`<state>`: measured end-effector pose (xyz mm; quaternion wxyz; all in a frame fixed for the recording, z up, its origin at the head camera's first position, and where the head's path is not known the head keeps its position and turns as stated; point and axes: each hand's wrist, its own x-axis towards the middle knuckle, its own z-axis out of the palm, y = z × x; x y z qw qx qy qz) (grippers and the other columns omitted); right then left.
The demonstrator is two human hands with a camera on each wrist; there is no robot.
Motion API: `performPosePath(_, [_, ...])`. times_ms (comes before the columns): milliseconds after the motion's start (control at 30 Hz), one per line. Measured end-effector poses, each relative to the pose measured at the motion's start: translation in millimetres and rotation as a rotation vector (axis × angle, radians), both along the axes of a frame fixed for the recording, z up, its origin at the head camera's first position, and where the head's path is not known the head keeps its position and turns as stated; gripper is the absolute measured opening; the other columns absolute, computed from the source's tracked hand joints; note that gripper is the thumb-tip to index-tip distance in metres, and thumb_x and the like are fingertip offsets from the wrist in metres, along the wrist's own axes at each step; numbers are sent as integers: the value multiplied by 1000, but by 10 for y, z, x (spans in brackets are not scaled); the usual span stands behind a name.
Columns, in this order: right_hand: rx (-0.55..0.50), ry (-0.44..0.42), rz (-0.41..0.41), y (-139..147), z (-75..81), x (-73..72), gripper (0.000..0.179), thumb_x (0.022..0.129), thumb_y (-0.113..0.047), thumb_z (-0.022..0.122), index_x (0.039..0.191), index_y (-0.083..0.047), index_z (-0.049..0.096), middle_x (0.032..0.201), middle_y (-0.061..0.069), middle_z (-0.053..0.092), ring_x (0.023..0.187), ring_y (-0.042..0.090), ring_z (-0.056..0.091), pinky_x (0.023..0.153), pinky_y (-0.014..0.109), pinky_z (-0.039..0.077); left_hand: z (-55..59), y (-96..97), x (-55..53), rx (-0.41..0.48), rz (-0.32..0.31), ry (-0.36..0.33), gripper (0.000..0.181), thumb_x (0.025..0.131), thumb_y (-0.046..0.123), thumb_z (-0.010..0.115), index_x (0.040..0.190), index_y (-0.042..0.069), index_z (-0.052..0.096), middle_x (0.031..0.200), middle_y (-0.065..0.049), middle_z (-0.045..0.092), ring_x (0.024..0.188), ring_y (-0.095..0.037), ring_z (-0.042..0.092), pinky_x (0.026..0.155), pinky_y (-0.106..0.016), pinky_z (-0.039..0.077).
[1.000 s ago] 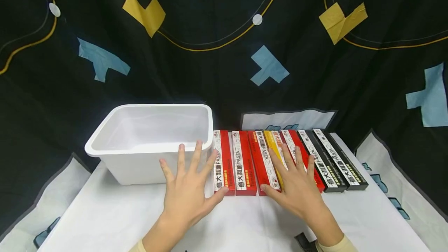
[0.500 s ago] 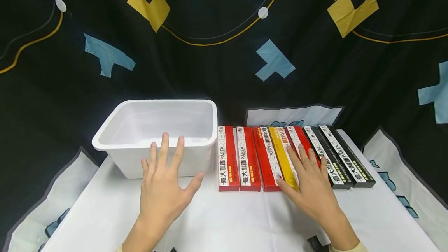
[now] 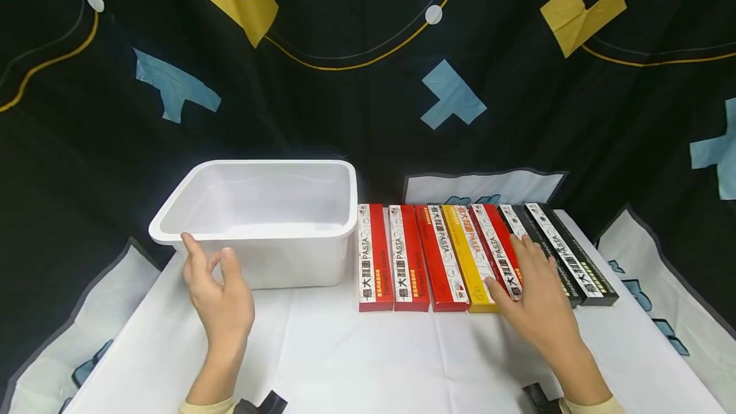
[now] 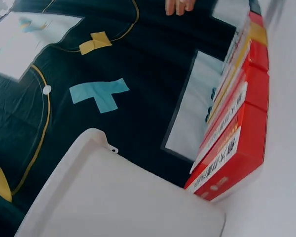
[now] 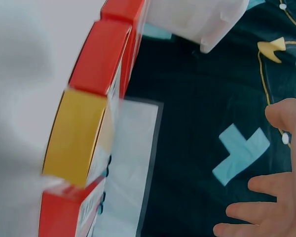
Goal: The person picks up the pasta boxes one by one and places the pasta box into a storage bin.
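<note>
My left hand [image 3: 220, 292] is raised in front of the near left part of a white plastic bin [image 3: 299, 264], turned sideways with fingers loosely bent and holding nothing. One fingertip overlaps the bin's rim in the head view. My right hand [image 3: 540, 302] spreads over the row of pasta boxes, its fingers across a red pasta box [image 3: 497, 245] and a black pasta box [image 3: 566, 257]. Its thumb lies close to the near end of the yellow pasta box [image 3: 468, 254]. In the right wrist view, the right hand [image 5: 281, 187] has relaxed fingers with nothing between them.
More red pasta boxes [image 3: 376, 260] lie side by side right of the bin, printed ends facing me. Everything stands on a white-covered table [image 3: 368, 363]. A black curtain [image 3: 345, 114] with yellow and blue tape pieces hangs behind.
My left hand has moved left, away from the boxes, and turned from palm down to sideways with fingers bending. My right hand has shifted right, uncovering the yellow box.
</note>
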<state>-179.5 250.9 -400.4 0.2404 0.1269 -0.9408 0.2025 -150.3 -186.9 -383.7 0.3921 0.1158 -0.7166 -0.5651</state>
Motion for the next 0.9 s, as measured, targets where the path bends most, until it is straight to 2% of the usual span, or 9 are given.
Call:
performPosePath(67, [-11,0,-12,57,-5,-12,81,90,-37,66,153,-4,27,153,23,30,142,40,23,121,55,9,15,-18,-40,177,-37,9,65,105,32,41,157,25,2,153,-10,19,133,-32,37,100,-36,52])
performPosePath(167, [-34,3,-38,166,-17,-40,79,90,-35,65,153,-5,27,152,23,32,141,39,25,120,55,13,41,-46,-116,434,-95,67,66,105,30,40,157,29,0,147,-12,23,128,-33,40,93,-39,55])
performPosePath(233, [-51,1,-70,251,-31,-71,78,90,-35,65,153,-5,28,152,22,33,140,40,26,117,61,20,43,-70,-169,520,-104,99,65,105,29,41,156,32,1,143,-13,27,119,-32,46,87,-41,58])
performPosePath(333, [-91,-30,-136,404,-58,-143,76,91,-36,64,153,-8,29,153,21,31,138,42,29,105,72,30,11,-103,-245,574,-93,140,65,105,25,44,156,35,6,139,-13,32,105,-30,54,80,-41,61])
performPosePath(400, [-116,-53,-183,531,-93,-209,75,92,-37,62,153,-8,29,153,21,31,136,44,31,99,75,33,-22,-117,-290,587,-78,156,67,104,21,46,156,37,7,137,-13,34,98,-28,58,78,-40,61])
performPosePath(467, [-148,-70,-224,676,-143,-273,73,92,-36,61,152,-7,31,153,23,30,134,46,32,98,75,34,-51,-123,-331,608,-64,174,71,102,17,49,155,38,7,136,-11,35,94,-26,61,78,-39,61])
performPosePath(633, [-187,-83,-312,1052,-309,-411,70,92,-31,59,149,1,33,149,31,31,134,49,30,103,72,31,-82,-109,-420,672,-55,244,87,95,5,61,156,38,7,121,-12,40,89,-26,65,79,-41,61])
performPosePath(800, [-170,-183,-383,1357,-454,-473,69,94,-30,55,147,7,31,145,38,28,131,55,28,103,73,29,-78,-95,-452,679,-42,281,92,92,-1,63,156,37,9,117,-14,41,90,-26,65,81,-40,60])
performPosePath(900, [-152,-246,-383,1484,-510,-479,66,95,-28,54,145,10,31,139,42,32,125,59,32,97,73,32,-64,-93,-452,676,-39,288,92,92,-3,63,156,37,10,119,-15,40,89,-25,63,83,-39,60])
